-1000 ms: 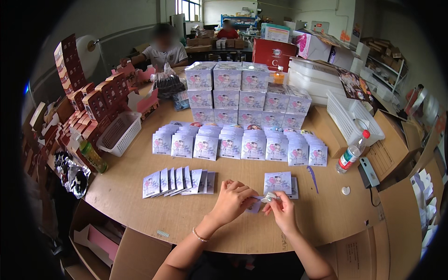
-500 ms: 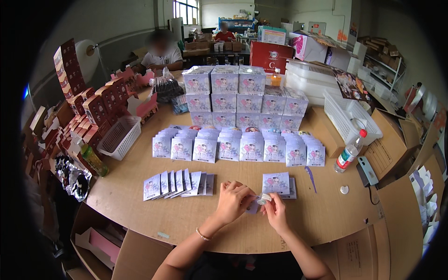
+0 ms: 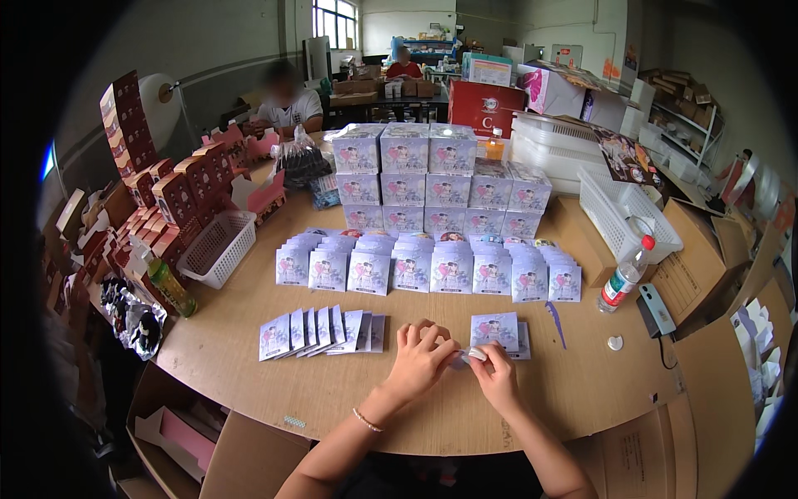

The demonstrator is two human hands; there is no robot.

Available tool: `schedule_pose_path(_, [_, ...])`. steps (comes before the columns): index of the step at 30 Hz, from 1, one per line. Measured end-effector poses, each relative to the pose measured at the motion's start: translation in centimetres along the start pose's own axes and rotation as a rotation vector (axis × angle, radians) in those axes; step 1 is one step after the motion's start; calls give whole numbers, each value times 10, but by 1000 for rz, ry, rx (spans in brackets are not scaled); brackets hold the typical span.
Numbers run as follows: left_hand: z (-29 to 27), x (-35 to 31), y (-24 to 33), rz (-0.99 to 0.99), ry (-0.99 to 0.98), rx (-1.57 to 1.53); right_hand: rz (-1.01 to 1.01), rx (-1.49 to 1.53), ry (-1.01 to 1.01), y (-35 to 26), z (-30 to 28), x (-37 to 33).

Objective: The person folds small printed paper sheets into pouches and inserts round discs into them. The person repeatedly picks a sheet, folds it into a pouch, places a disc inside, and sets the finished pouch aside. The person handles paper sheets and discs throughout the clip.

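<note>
My left hand (image 3: 422,359) is closed, with thumb and fingertips pinching the edge of a small lilac packet (image 3: 458,363) above the near part of the table. My right hand (image 3: 498,374) pinches a small white round piece (image 3: 477,353) against that packet. Fingers hide most of both, and I cannot tell whether the white piece is inside the packet or only against it. Just beyond my right hand lies a short stack of printed lilac packets (image 3: 494,328). To the left of my left hand several more packets (image 3: 274,338) are fanned out on the table.
Rows of upright lilac packets (image 3: 366,272) stand mid-table before a wall of stacked printed boxes (image 3: 405,150). A water bottle (image 3: 618,283), white disc (image 3: 615,342) and grey power strip (image 3: 656,308) lie right. White basket (image 3: 218,248) and green bottle (image 3: 169,287) stand left. Two people sit beyond.
The white round piece has turned and now shows less between my fingers. Less of the lilac packet shows too. The whole view has shifted slightly.
</note>
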State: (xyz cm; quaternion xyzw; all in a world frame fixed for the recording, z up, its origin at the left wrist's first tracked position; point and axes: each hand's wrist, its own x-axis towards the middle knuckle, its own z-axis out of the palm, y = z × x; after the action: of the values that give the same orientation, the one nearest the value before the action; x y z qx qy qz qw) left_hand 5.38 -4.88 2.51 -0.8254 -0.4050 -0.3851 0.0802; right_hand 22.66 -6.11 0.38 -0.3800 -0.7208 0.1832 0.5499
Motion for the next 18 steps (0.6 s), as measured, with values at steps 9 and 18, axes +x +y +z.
schedule_pose_path(9, [17,-2,-9,-28,22,-260,112,39,33,9,7,-5])
schedule_pose_path(18, [26,-3,-8,29,85,-198,88,35,114,28,16,-17])
